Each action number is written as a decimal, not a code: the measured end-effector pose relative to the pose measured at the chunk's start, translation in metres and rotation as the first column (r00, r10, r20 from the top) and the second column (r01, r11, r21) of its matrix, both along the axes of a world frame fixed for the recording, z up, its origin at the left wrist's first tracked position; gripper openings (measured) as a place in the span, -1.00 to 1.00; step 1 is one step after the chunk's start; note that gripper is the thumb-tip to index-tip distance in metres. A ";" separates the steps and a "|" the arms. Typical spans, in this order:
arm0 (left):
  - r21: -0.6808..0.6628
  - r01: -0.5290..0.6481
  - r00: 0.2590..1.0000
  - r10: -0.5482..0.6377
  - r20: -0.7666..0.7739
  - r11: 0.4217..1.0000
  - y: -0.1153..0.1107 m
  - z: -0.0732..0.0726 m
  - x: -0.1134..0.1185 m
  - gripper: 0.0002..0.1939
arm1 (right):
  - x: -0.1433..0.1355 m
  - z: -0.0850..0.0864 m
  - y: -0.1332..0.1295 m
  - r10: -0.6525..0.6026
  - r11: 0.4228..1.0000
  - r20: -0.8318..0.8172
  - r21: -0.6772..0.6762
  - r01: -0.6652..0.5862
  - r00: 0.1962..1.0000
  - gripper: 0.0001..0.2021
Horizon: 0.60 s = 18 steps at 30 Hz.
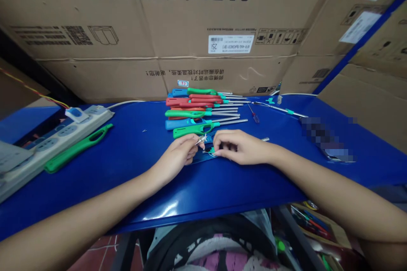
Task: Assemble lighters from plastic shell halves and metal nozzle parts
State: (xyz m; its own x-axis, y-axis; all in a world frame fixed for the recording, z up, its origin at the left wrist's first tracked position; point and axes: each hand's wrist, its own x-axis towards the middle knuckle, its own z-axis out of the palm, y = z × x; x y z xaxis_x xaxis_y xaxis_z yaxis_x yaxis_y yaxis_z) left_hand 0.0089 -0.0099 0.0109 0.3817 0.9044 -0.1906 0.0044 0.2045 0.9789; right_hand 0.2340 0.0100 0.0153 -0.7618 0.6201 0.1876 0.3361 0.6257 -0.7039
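My left hand [182, 151] is closed in a pinch on a small metallic part [200, 140] with a whitish end. Close beside it, my right hand [237, 146] pinches a small teal plastic piece [211, 151], from which a thin wire seems to run. Between and behind the fingers shows part of a blue lighter body [209, 137]; its metal tip [265, 139] sticks out past the right hand. Just beyond lies a pile of long-nosed gas lighters, among them a green lighter [190, 130], a blue lighter [181, 124] and a red lighter [178, 101].
A white power strip [54, 142] and a green lighter shell [78, 149] lie at the left. Right of the pile are a small screwdriver [255, 115] and a thin metal rod [280, 109]. A large cardboard box [178, 46] walls off the back of the blue table [127, 203].
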 end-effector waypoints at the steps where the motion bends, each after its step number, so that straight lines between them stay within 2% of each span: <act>1: 0.005 0.002 1.000 -0.002 -0.016 1.000 0.001 0.000 0.000 -0.71 | 0.000 -0.001 0.001 -0.036 0.997 -0.025 -0.072 0.034 0.999 -0.89; 5: 0.041 0.003 0.998 0.000 -0.059 0.999 0.004 -0.001 -0.001 -0.72 | -0.003 -0.009 0.007 -0.151 0.922 -0.129 -0.375 0.093 0.980 -0.76; 8: 0.130 0.010 0.993 0.005 -0.117 0.991 0.003 -0.001 -0.002 -0.68 | -0.004 -0.014 0.011 -0.192 0.867 -0.190 -0.493 0.076 0.963 -0.67; 13: 0.314 0.141 0.962 -0.055 -0.269 0.939 0.002 0.004 -0.002 -0.68 | -0.001 -0.016 0.016 -0.212 0.860 -0.223 -0.505 0.073 0.951 -0.66; 18: 0.333 0.212 0.942 -0.101 -0.320 0.919 0.003 0.001 -0.002 -0.64 | 0.001 -0.016 0.018 -0.220 0.860 -0.203 -0.502 0.091 0.954 -0.67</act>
